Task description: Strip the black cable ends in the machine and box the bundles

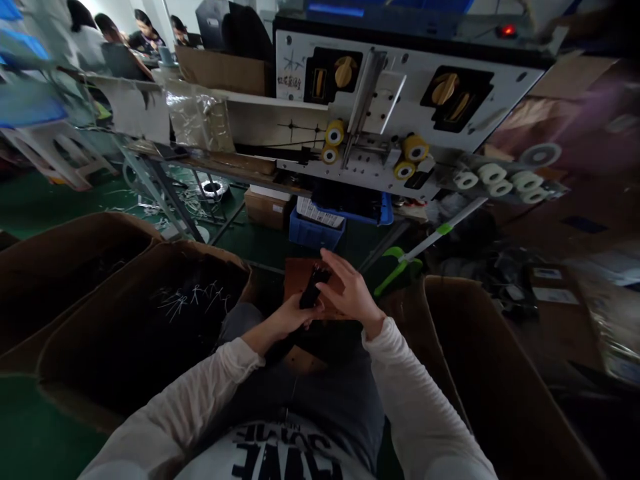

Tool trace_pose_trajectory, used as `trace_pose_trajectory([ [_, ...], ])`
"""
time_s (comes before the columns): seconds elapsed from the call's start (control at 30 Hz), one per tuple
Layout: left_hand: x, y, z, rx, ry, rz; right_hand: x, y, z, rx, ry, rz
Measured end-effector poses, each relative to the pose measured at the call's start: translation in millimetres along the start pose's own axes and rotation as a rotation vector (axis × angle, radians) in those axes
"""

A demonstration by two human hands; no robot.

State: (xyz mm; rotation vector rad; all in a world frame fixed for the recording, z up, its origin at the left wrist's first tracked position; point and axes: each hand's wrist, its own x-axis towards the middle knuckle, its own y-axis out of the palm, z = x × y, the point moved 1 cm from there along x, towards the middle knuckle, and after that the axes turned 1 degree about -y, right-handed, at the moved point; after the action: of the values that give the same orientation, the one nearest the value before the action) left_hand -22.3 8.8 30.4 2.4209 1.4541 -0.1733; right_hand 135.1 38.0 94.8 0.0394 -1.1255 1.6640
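My left hand is closed around a dark bundle, which looks like short black wires, in front of my lap. The bundle stands tilted, its upper end leaning right. Beside that upper end is my right hand, fingers stretched out and the thumb close to the bundle; whether it touches is hard to tell. Behind both hands shows a reddish-brown flat surface. The bundle's lower end is hidden by my left hand.
A wire-processing machine with yellow rollers stands ahead on a bench. At my left, an open carton holds dark contents and white ties; another carton is at my right. Beneath the bench sits a blue bin. Several people sit far left.
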Motion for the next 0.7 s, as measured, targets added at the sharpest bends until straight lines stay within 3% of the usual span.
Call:
trace_pose_trajectory([
  [0.13, 5, 2.4, 1, 0.226, 0.06, -0.216, -2, -9, 16, -0.118, -0.052, -0.074],
  [0.27, 11, 6.6, 6, 0.423, 0.221, -0.364, -4, -9, 30, -0.3, -0.103, 0.064],
  [0.53, 17, 12.6, 18, 0.605, 0.277, -0.396, -12, 1, 32, -0.436, -0.082, 0.21],
  [0.7, 17, 13.0, 19, 0.629, 0.192, -0.356, -4, -19, 28, -0.424, -0.047, 0.191],
])
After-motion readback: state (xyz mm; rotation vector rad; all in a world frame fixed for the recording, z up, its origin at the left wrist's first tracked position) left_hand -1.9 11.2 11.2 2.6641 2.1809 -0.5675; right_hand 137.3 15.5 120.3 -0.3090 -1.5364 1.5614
